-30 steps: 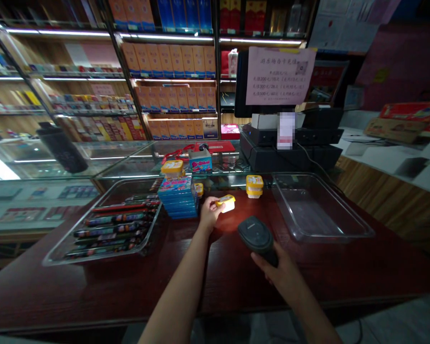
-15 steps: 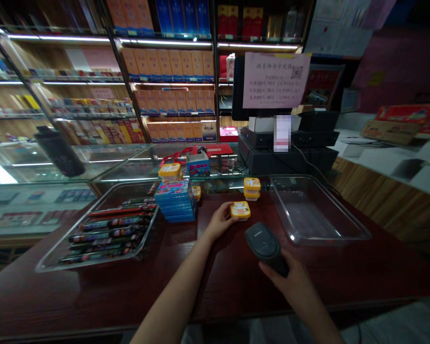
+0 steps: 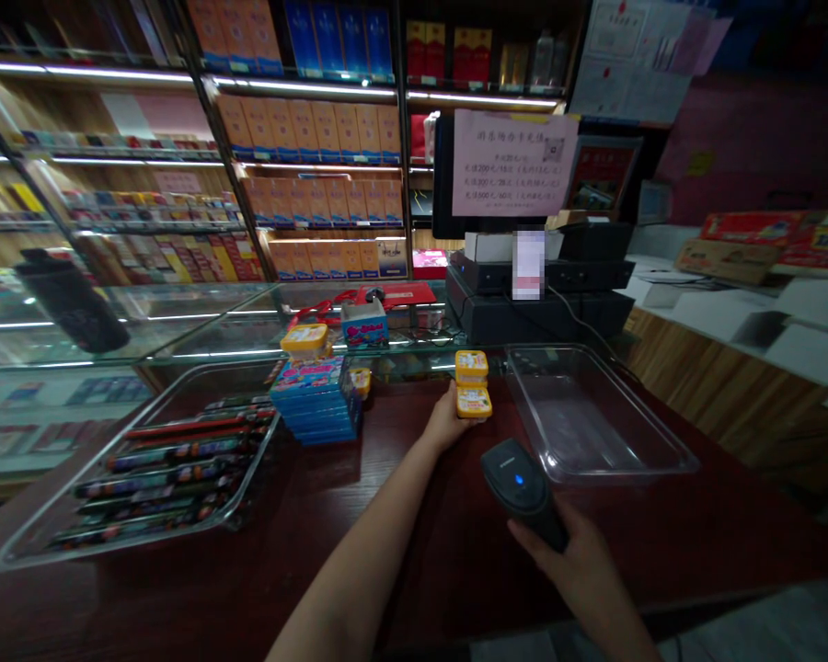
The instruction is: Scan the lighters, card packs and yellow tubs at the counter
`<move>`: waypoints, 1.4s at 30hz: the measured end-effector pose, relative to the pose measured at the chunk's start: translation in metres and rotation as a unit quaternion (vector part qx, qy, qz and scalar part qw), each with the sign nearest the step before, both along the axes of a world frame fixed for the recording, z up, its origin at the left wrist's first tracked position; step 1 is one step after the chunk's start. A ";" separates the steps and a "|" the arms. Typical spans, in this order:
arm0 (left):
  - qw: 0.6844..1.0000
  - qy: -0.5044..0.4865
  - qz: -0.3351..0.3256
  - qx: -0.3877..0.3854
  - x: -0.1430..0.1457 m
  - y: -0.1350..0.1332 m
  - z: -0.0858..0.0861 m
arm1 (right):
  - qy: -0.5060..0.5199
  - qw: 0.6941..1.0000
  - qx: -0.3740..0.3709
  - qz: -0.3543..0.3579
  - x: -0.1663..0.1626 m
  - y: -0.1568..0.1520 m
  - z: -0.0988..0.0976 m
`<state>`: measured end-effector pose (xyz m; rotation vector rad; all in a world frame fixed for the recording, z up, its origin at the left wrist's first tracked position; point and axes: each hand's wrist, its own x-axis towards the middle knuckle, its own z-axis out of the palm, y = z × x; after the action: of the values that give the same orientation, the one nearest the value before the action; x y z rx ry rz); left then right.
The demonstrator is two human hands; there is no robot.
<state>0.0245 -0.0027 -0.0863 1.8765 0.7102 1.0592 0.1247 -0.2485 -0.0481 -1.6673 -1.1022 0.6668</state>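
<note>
My left hand [image 3: 442, 423] grips a small yellow-lidded cup [image 3: 474, 403] just above the dark red counter [image 3: 262, 570], right in front of a stack of the same yellow cups [image 3: 471, 365]. My right hand [image 3: 571, 563] is closed round the handle of a black barcode scanner [image 3: 517, 485] with a small blue light lit on its head. The scanner points toward the cups. Left of my left hand stands a pile of blue boxes [image 3: 314, 398] with another yellow cup [image 3: 304, 339] on top.
An empty clear plastic tray [image 3: 635, 450] lies right of the cups. A second clear tray [image 3: 62, 533] at the left holds several long dark tubes. Behind are a glass display case [image 3: 179, 322], a cash register [image 3: 538, 294] with a paper notice, and shelves of cartons.
My left hand carried the yellow cup away from the scanner's light and to the right, down to the stack of cups. The scanner's bright beam went off; my view shifted right.
</note>
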 end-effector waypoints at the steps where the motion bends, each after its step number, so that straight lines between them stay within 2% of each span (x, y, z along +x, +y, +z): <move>1: 1.000 -0.001 0.006 0.000 0.004 -0.001 -0.001 | 0.003 1.000 -0.001 -0.002 0.001 0.000 0.001; 6: 0.997 -0.001 0.078 -0.012 0.026 -0.007 -0.008 | 0.010 1.000 -0.001 -0.002 0.002 0.002 0.005; 10: 0.995 0.014 0.102 -0.005 0.032 -0.012 -0.010 | 0.004 1.000 0.009 -0.004 0.001 0.004 0.007; 13: 0.995 0.041 0.086 0.033 0.018 -0.013 -0.007 | 0.003 1.000 -0.004 -0.003 -0.001 0.004 0.007; 16: 0.981 0.121 0.092 0.118 -0.014 -0.010 0.005 | -0.003 1.000 -0.005 -0.027 -0.003 0.003 0.005; 18: 0.950 0.208 0.154 0.173 -0.041 -0.004 0.018 | -0.014 0.999 -0.004 -0.037 -0.003 0.003 0.003; 19: 0.925 0.258 0.206 0.190 -0.053 0.001 0.024 | -0.020 0.999 -0.002 -0.041 -0.003 0.004 0.002; 22: 0.818 0.414 0.346 0.200 -0.084 0.018 0.041 | -0.031 0.999 0.006 -0.038 -0.004 0.005 -0.001; 24: 0.759 0.499 0.371 0.193 -0.095 0.031 0.048 | -0.033 0.999 -0.001 -0.038 -0.005 0.005 -0.001; 25: 0.743 0.527 0.367 0.191 -0.099 0.037 0.050 | -0.033 0.999 -0.004 -0.037 -0.006 0.005 -0.001; 27: 0.730 0.553 0.358 0.185 -0.101 0.045 0.052 | -0.036 0.999 -0.002 -0.032 -0.008 0.004 0.000; 30: 0.737 0.545 0.354 0.186 -0.097 0.047 0.052 | -0.045 0.998 0.009 -0.030 -0.009 0.003 0.002; 35: 0.787 0.485 0.303 0.234 -0.079 0.027 0.046 | -0.050 0.998 0.005 -0.033 -0.011 0.005 0.005; 39: 0.839 0.422 0.222 0.261 -0.072 0.004 0.042 | -0.069 0.997 0.004 -0.018 -0.013 0.005 0.006; 42: 0.875 0.375 0.146 0.268 -0.080 -0.013 0.040 | -0.064 0.998 0.009 -0.013 -0.014 0.004 0.006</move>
<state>-0.0559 -0.0161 -0.0458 2.7848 1.2640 0.7111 0.1103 -0.2444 -0.0421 -1.7249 -1.1702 0.5378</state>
